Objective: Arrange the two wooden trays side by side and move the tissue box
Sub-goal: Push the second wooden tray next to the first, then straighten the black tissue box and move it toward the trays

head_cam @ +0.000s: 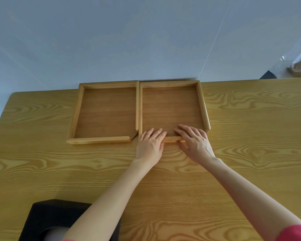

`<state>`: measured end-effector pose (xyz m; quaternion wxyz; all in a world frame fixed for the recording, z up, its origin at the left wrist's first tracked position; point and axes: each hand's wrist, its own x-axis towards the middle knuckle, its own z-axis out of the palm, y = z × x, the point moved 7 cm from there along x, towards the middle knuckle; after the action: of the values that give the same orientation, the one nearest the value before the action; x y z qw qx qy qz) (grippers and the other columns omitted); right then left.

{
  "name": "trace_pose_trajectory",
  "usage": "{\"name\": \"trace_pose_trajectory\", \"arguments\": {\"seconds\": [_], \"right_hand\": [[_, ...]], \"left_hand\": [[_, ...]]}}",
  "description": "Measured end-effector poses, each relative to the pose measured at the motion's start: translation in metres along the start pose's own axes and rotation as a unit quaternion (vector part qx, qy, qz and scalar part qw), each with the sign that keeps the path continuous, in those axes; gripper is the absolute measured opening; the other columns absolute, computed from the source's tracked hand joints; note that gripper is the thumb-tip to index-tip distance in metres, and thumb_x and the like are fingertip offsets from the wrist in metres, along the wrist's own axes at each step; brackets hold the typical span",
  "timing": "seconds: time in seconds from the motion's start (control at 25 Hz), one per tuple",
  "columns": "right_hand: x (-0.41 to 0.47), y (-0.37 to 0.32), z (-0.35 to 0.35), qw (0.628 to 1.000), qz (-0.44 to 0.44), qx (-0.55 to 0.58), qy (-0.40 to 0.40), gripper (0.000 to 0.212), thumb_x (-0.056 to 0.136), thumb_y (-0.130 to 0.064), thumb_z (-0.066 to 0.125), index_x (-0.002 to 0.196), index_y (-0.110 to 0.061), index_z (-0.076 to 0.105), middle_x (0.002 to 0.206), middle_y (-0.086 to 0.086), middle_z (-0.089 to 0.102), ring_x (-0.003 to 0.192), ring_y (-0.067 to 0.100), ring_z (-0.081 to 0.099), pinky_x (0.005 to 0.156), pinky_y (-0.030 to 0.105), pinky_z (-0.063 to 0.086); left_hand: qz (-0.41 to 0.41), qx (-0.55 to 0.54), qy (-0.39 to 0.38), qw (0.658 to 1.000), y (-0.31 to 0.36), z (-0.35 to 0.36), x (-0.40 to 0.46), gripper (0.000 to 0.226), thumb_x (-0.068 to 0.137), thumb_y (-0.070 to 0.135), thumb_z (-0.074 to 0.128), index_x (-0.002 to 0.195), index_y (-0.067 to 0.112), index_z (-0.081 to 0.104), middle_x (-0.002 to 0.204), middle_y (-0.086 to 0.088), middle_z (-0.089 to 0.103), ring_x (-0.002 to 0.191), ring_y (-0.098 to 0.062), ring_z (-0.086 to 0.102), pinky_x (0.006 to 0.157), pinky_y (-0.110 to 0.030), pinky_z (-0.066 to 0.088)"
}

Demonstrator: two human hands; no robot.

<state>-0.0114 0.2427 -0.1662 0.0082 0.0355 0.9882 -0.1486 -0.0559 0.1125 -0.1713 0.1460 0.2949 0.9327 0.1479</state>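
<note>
I see the left hand (150,145) and right hand (195,142) lying flat and unclenched on the near rim of the right tray (170,108), fingers spread onto its floor, thumbs on the desk (250,136). That tray touches the left tray (104,112) along one side wall; both sit against the desk's far edge. They are square, shallow, of smooth honey-coloured wood. The black tissue box (49,218) stands at the near left edge under my left forearm. I can read no writing anywhere.
</note>
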Motion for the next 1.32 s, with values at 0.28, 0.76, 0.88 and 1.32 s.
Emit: {"name": "trace_pose_trajectory", "arguments": {"seconds": [0.28, 0.76, 0.88, 1.32], "right_hand": [[0.009, 0.003, 0.001, 1.000, 0.006, -0.005, -0.025, 0.046, 0.089, -0.032, 0.050, 0.133, -0.026, 0.040, 0.142, -0.005, 0.041, 0.130, 0.016, 0.037, 0.107, 0.035, 0.024], [-0.012, -0.025, -0.007, 0.994, 0.076, 0.025, -0.075, 0.053, 0.090, -0.030, 0.051, 0.138, -0.022, 0.031, 0.156, 0.001, 0.011, 0.143, 0.016, 0.008, 0.116, 0.044, 0.003], [-0.025, -0.043, -0.012, 0.992, 0.088, 0.037, -0.084, 0.052, 0.091, -0.033, 0.047, 0.139, -0.022, 0.028, 0.156, 0.002, 0.010, 0.143, 0.016, 0.005, 0.116, 0.043, 0.003], [-0.071, -0.156, -0.018, 0.983, 0.069, 0.129, -0.112, 0.054, 0.090, -0.040, 0.046, 0.138, -0.021, 0.033, 0.151, 0.005, 0.028, 0.140, 0.022, 0.021, 0.113, 0.042, 0.018]], "left_hand": [[0.001, -0.004, 0.007, 1.000, -0.004, -0.006, 0.009, 0.041, 0.097, 0.017, 0.031, 0.136, 0.024, 0.037, 0.148, 0.006, 0.036, 0.139, -0.018, 0.025, 0.113, -0.033, 0.019], [0.004, -0.024, -0.018, 1.000, 0.000, -0.031, -0.021, 0.045, 0.093, 0.020, 0.042, 0.137, 0.020, 0.036, 0.145, -0.006, 0.040, 0.137, -0.020, 0.031, 0.114, -0.038, 0.015], [0.008, -0.028, -0.018, 0.999, -0.005, -0.042, -0.040, 0.046, 0.092, 0.023, 0.045, 0.137, 0.021, 0.036, 0.145, -0.006, 0.040, 0.136, -0.018, 0.033, 0.114, -0.040, 0.016], [-0.007, -0.028, -0.051, 0.998, -0.064, -0.083, -0.136, 0.050, 0.089, 0.030, 0.049, 0.137, 0.025, 0.035, 0.143, -0.003, 0.043, 0.127, -0.020, 0.045, 0.105, -0.038, 0.036]]}}
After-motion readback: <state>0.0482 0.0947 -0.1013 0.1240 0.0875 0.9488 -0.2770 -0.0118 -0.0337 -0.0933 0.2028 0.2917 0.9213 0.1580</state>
